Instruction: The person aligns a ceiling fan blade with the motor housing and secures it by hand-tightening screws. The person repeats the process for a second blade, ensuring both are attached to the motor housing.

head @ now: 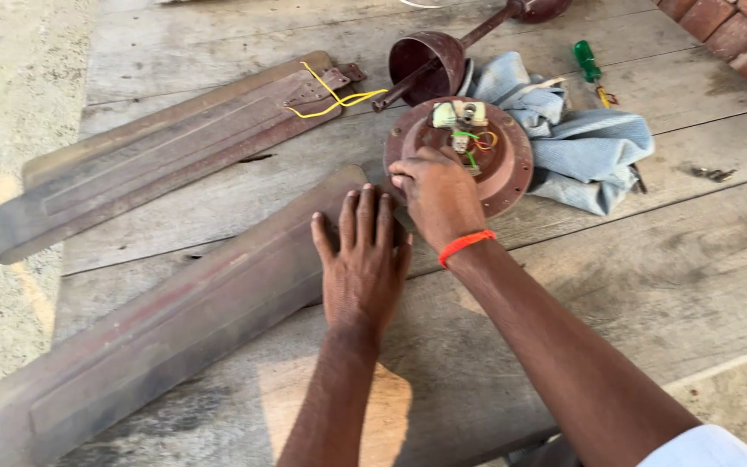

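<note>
Fingers [365,212] of the left hand [363,264] are stretched out flat and a little spread, and they press on the inner end of the near fan blade [157,333], where this blade comes to the motor housing; they clamp nothing, the palm only lies on the metal. This blade is long, dull red-brown and dusty, and it runs from the lower left corner up toward the middle of the wooden tabletop [650,285]. A second fan blade [157,151] of the same colour lies behind it, well apart, with a piece of yellow wire [335,97] on its bracket end. To the right, the right hand [438,195] has a red band [466,245] on the wrist, and its fingers are curled together over the near left edge of the round motor housing [499,177]; whether they pinch a small part under them I cannot tell, because the knuckles hide the tips. The housing is a dark red disc that lies flat on the tabletop, touching the end of the near blade, and on its top there are a pale terminal block [460,114] and some green and orange wires [475,143], just beyond the fingertips. Behind it lies a dark red cup-shaped cover [425,56] on a down rod [477,36]. A blue-grey cloth [581,143] lies under the right side of the housing, and a green-handled screwdriver [587,62] lies further right, near some bricks [737,35].
</note>
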